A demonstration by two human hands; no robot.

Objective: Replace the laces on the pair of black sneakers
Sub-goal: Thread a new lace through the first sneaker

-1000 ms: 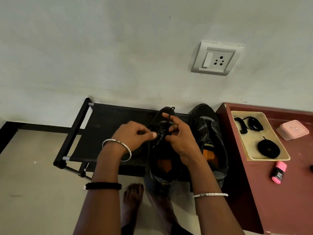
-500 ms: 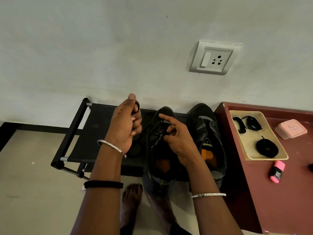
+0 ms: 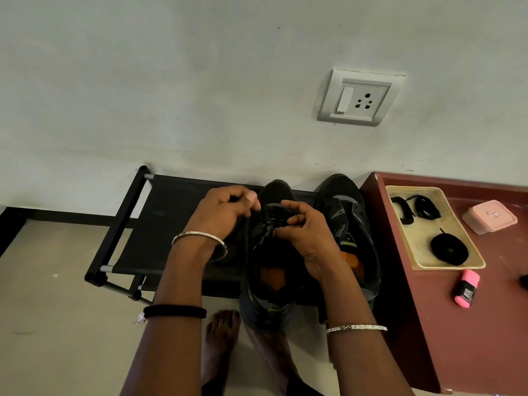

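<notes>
Two black sneakers stand side by side on a low black rack (image 3: 171, 224). The left sneaker (image 3: 271, 281) is under both hands; the right sneaker (image 3: 351, 224) stands beside it untouched. My left hand (image 3: 225, 210) has its fingers curled and pinches the black lace at the shoe's left side. My right hand (image 3: 303, 230) pinches the lace (image 3: 275, 212) over the tongue near the toe end. On the maroon table a cream tray (image 3: 457, 265) holds coiled black laces (image 3: 448, 250) and two lace bundles (image 3: 425, 207).
A pink box (image 3: 490, 217) and a pink highlighter (image 3: 467, 288) lie on the maroon table (image 3: 471, 338) at the right. A wall socket (image 3: 358, 98) is above. My bare feet (image 3: 220, 335) stand on the floor in front of the rack.
My left hand rose and pulled away from the shoe, then came back down to its left side. My right hand stayed at the lacing.
</notes>
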